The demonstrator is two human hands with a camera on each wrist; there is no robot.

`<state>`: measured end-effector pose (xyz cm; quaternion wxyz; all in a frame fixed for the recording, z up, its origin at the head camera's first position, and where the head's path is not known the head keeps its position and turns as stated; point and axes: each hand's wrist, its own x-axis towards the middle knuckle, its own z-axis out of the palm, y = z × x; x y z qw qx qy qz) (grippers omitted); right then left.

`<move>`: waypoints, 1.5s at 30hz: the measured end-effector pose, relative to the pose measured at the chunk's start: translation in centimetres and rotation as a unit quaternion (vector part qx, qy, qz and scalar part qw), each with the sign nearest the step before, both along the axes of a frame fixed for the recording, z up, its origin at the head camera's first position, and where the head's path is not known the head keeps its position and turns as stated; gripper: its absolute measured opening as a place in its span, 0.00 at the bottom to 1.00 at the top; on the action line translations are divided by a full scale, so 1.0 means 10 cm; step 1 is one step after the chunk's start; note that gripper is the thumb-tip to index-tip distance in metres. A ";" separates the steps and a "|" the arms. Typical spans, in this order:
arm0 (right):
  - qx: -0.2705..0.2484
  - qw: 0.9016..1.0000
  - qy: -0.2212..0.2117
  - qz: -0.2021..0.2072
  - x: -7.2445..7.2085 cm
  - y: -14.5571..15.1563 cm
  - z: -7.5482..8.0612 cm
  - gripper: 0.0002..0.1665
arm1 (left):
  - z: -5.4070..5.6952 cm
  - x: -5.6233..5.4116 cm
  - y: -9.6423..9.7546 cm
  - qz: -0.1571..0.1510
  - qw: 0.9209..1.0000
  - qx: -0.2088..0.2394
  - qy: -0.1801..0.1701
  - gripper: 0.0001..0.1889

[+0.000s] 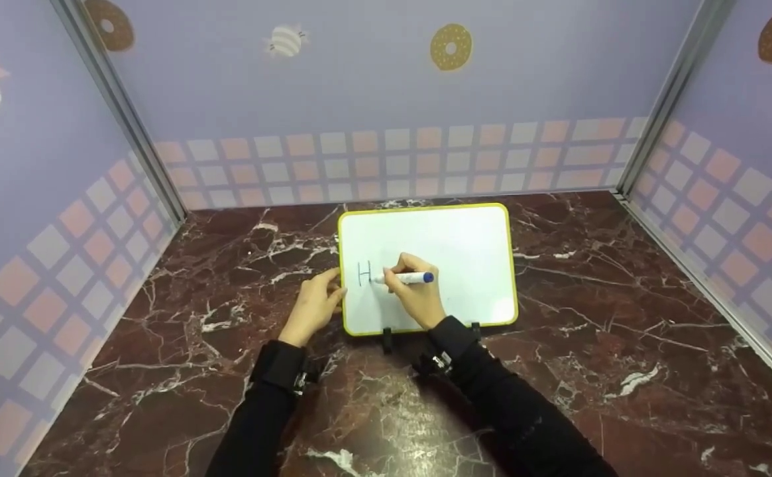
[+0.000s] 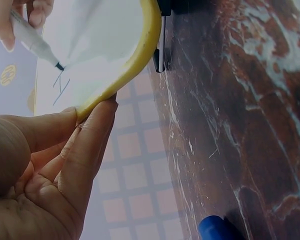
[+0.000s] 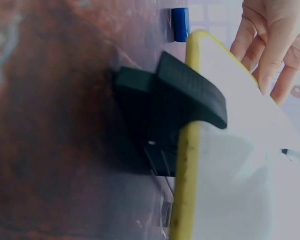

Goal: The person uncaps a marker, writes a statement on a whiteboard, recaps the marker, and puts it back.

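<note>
A small whiteboard (image 1: 472, 265) with a yellow frame leans on a black stand (image 3: 190, 95). Blue strokes shaped like an H (image 1: 364, 273) are on its left part. My right hand (image 1: 419, 291) grips a white marker (image 1: 407, 278) with a blue end, its dark tip (image 2: 59, 66) right at the lower end of the H's right stroke. At the board's left edge, my left hand (image 1: 316, 305) pinches the yellow frame (image 2: 132, 67) between thumb and fingers. In the right wrist view only the marker's tip end shows, at the right border.
A blue marker cap (image 2: 216, 228) stands on the dark red marbled table (image 1: 226, 397), left of the board. Behind and at the sides rise lilac panels (image 1: 359, 86) with pink and white squares, joined by metal posts (image 1: 664, 99).
</note>
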<state>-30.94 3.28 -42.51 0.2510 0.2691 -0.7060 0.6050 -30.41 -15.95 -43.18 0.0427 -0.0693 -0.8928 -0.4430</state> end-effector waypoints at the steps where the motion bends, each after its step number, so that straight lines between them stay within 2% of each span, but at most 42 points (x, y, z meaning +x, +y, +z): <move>1: 0.005 1.000 0.000 0.001 0.02 0.00 0.00 0.16 | 0.00 0.00 0.00 -0.001 1.000 0.000 -0.001 0.24; 4: 0.020 1.000 0.007 -0.002 0.06 0.01 0.02 0.16 | 0.00 0.01 0.00 -0.003 1.000 -0.001 -0.001 0.25; 8: 0.004 1.000 0.016 -0.009 0.08 0.03 0.03 0.15 | 0.00 0.01 0.01 -0.002 1.000 0.002 -0.003 0.25; 12: -0.020 0.999 0.020 -0.018 0.07 0.05 0.02 0.14 | 0.00 0.01 0.00 0.000 1.000 0.001 0.000 0.24; 22: -0.009 1.000 0.014 -0.025 0.04 0.05 0.01 0.14 | 0.00 0.02 0.01 0.002 1.000 -0.001 -0.002 0.24; 28: -0.030 0.999 0.024 -0.037 0.03 0.08 0.02 0.16 | 0.00 0.01 0.01 0.000 1.000 0.001 0.000 0.24; 39: -0.013 1.000 0.025 -0.002 0.04 0.08 0.01 0.15 | 0.00 0.02 0.01 0.003 1.000 0.001 -0.008 0.24; 45: -0.009 1.000 0.008 -0.003 0.07 0.11 -0.01 0.15 | 0.00 0.01 0.01 0.003 1.000 -0.002 -0.004 0.24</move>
